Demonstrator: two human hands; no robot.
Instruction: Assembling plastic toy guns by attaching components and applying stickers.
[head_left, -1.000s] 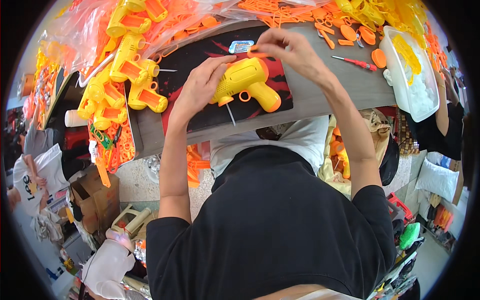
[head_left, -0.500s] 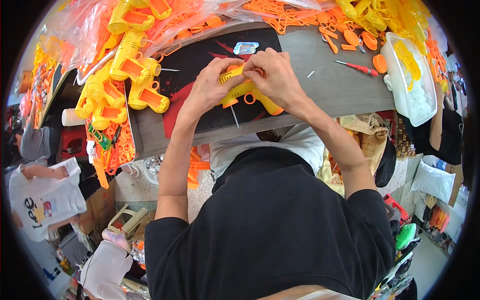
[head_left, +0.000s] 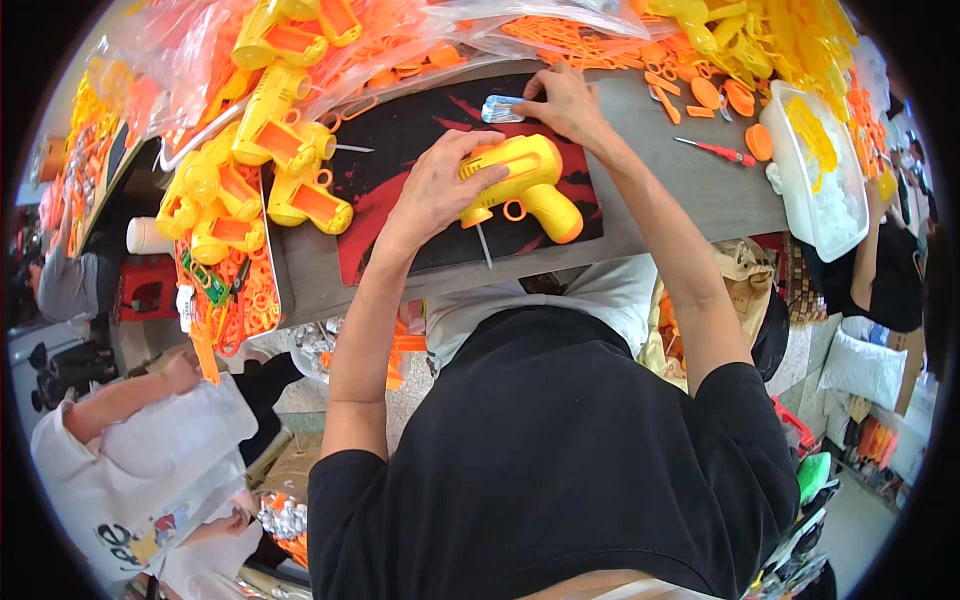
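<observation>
My left hand (head_left: pixel 440 190) wraps round the back of a yellow toy gun (head_left: pixel 528 165), which lies on its side over a black and red mat (head_left: pixel 375 245). An orange ring sits at its trigger, and a thin pale rod sticks out from below it towards me. Further off, the thumb and forefinger of my right hand (head_left: pixel 565 105) pinch the right edge of a small stack of blue and white stickers (head_left: pixel 500 109). Whether one sticker is lifted cannot be made out.
More yellow toy guns (head_left: pixel 275 130) are piled at the left, beside a tray of orange parts (head_left: pixel 250 300). A red screwdriver (head_left: pixel 712 151) and orange discs (head_left: pixel 705 94) lie at the right, near a white tub (head_left: pixel 848 245). A co-worker in a white shirt (head_left: pixel 150 450) is at the lower left.
My right hand has left the toy gun and reached away to the stickers. My left hand stays on the gun. The co-worker at the left has come closer.
</observation>
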